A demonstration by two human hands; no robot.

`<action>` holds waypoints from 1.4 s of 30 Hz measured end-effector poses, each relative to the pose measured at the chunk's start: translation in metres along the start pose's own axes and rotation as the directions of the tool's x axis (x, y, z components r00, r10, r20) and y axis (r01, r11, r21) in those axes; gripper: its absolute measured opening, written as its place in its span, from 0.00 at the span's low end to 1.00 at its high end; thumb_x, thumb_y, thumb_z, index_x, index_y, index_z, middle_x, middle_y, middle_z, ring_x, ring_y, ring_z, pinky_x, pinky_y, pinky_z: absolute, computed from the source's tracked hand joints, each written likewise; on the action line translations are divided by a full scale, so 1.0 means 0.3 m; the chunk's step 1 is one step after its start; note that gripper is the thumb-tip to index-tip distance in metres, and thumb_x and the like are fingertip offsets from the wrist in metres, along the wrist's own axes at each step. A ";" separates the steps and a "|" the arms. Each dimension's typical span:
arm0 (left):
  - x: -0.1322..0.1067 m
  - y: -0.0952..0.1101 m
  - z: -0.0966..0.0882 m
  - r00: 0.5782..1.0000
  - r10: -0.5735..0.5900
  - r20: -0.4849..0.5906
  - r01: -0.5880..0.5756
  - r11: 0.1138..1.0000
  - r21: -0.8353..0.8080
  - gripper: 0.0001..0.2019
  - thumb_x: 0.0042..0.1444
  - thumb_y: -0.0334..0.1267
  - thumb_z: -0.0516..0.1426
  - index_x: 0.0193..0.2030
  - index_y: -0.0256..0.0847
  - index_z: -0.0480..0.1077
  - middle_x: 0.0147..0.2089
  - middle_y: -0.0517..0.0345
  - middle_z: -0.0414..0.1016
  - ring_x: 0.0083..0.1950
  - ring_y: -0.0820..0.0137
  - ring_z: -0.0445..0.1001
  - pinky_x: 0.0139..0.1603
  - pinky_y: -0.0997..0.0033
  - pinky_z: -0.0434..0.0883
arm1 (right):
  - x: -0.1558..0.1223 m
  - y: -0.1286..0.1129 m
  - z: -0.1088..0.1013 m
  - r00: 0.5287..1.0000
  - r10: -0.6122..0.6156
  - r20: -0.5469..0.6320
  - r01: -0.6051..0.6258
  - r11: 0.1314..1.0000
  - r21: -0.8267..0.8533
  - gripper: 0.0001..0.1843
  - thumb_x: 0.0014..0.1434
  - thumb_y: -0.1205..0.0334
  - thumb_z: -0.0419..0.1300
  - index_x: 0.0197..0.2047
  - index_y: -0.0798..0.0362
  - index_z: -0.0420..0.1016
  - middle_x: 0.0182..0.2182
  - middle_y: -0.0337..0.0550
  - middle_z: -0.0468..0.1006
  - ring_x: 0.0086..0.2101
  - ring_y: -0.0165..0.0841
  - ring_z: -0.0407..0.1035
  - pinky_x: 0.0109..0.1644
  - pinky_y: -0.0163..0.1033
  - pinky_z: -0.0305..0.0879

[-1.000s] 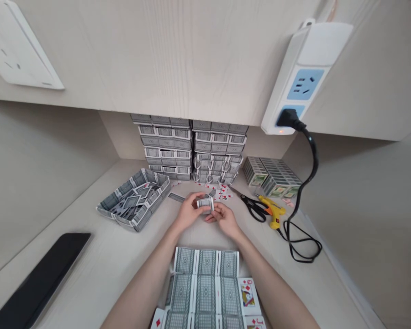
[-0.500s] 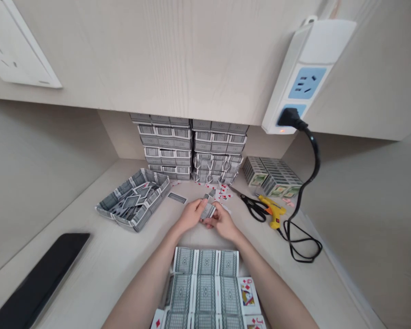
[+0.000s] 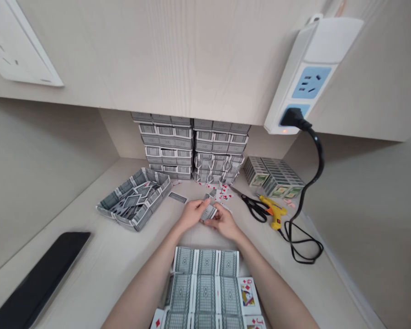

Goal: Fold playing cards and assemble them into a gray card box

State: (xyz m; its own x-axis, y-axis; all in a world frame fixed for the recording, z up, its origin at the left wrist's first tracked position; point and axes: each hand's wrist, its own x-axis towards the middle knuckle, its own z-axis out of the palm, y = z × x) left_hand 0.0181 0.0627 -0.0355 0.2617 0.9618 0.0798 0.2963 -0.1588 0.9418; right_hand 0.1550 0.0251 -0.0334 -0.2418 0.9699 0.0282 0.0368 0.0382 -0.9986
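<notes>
Both hands meet over the middle of the desk and pinch one small folded playing card [image 3: 208,212] with a grey patterned back. My left hand [image 3: 192,214] grips its left side with curled fingers. My right hand [image 3: 222,221] grips its right side and lower edge. Just in front of my forearms lies a flat sheet of joined cards [image 3: 205,285], mostly face down, with red face cards at its right edge. Small loose card pieces [image 3: 221,192] lie scattered right behind my hands.
A tray built from cards [image 3: 135,201] sits at the left, two stacks of such trays [image 3: 192,148] at the back. Scissors [image 3: 255,208], a yellow glue gun [image 3: 274,212] with black cord, card boxes [image 3: 272,176] at right. Power strip [image 3: 306,73] above; dark phone [image 3: 37,276] near left.
The folded card has dropped lower and tilted flatter between my fingers, and both hands have closed in around it.
</notes>
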 end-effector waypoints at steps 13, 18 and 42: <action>-0.020 0.028 -0.008 0.997 -0.027 0.072 0.032 0.997 -0.073 0.24 0.50 0.57 0.47 0.22 0.36 0.65 0.16 0.63 0.65 0.17 0.76 0.63 0.17 0.79 0.59 | 0.006 0.004 -0.009 0.997 0.060 -0.048 -0.056 0.996 0.076 0.18 0.45 0.46 0.59 0.23 0.52 0.63 0.12 0.33 0.69 0.10 0.26 0.57 0.13 0.32 0.52; -0.026 0.027 -0.008 0.997 -0.017 0.072 0.013 0.999 0.048 0.27 0.52 0.57 0.43 0.23 0.35 0.67 0.15 0.62 0.66 0.15 0.77 0.60 0.17 0.78 0.57 | 0.015 0.008 -0.018 0.986 0.053 -0.156 -0.033 0.991 0.131 0.21 0.46 0.41 0.56 0.23 0.52 0.63 0.13 0.35 0.69 0.11 0.27 0.59 0.14 0.33 0.54; -0.034 0.029 -0.046 0.978 0.002 0.211 0.032 0.987 -0.158 0.16 0.46 0.49 0.56 0.24 0.35 0.65 0.19 0.62 0.67 0.18 0.76 0.65 0.20 0.77 0.63 | 0.003 -0.016 -0.021 0.994 0.058 -0.097 -0.058 0.998 -0.002 0.25 0.51 0.41 0.51 0.19 0.56 0.68 0.12 0.40 0.71 0.10 0.27 0.60 0.14 0.32 0.55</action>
State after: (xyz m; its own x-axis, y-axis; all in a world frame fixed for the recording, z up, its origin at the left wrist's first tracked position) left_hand 0.0054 0.0545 -0.0237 0.4499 0.8930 0.0108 0.1558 -0.0904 0.9836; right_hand 0.1607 0.0272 -0.0282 -0.1443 0.9892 -0.0252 0.0528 -0.0177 -0.9984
